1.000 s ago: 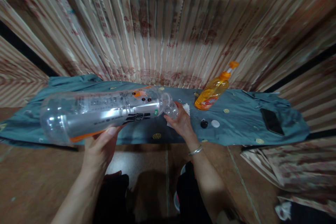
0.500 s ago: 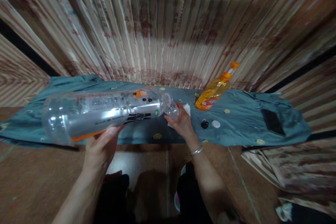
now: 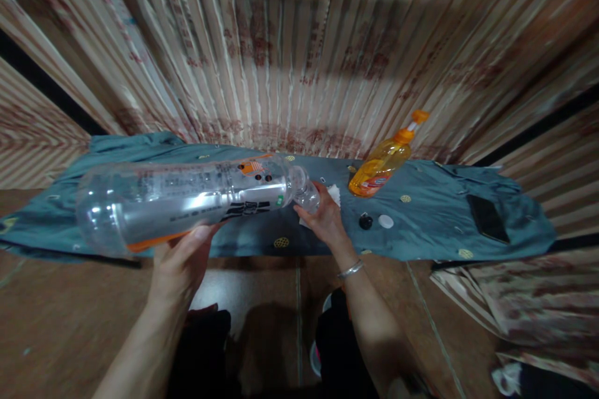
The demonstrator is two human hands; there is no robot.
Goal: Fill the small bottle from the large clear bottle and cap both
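Observation:
A large clear plastic bottle [image 3: 187, 199] with a silver, orange and black label lies sideways in the air, its neck to the right. My left hand [image 3: 185, 255] is wrapped round its body from below. My right hand [image 3: 326, 215], with a silver bracelet at the wrist, closes on a small clear plastic bottle [image 3: 307, 196], whose mouth meets the large bottle's neck. Whether the two mouths are joined is hard to tell. A bit of white paper [image 3: 334, 194] shows behind my right hand.
On the blue-green cloth [image 3: 421, 224] stand an orange soap bottle [image 3: 380, 168] with a pump top, a black cap [image 3: 365, 221], a white cap [image 3: 386, 221] and a dark phone [image 3: 487, 218] at the right. Striped curtains [image 3: 299, 56] hang behind the table.

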